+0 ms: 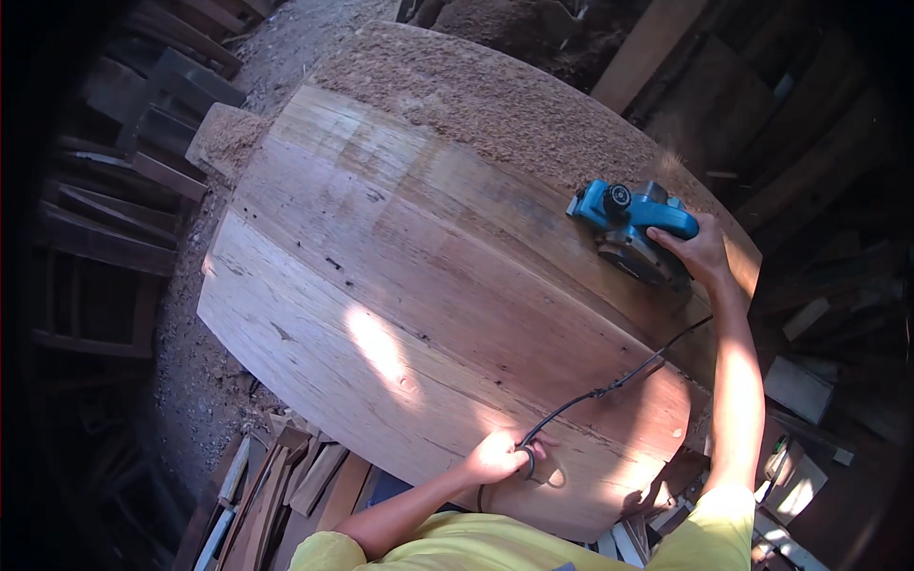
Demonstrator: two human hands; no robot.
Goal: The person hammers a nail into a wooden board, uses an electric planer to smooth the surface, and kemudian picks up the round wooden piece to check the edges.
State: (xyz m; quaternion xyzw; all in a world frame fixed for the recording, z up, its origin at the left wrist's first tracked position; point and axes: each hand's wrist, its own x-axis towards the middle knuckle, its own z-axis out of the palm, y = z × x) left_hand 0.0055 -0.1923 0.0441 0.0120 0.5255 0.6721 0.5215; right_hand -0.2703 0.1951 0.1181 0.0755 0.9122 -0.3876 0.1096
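My right hand (700,249) is wrapped round the rear handle of a blue electric hand planer (636,214), which rests on the far right part of a wide wooden panel (428,257). A spray of shavings shows just beyond the planer. From the planer side a black power cord (619,383) runs back across the panel. Near the panel's front edge, my left hand (500,457) is closed on this cord, which loops beside the fingers. The panel is made of several broad boards side by side, with dark marks along their joints.
A thick layer of wood shavings (476,95) covers the panel's far side. A wood block (227,143) juts out at the left end. Scrap wood strips (286,485) lie below the near left edge, and stacked timber (114,228) stands further left. An offcut (798,388) lies at right.
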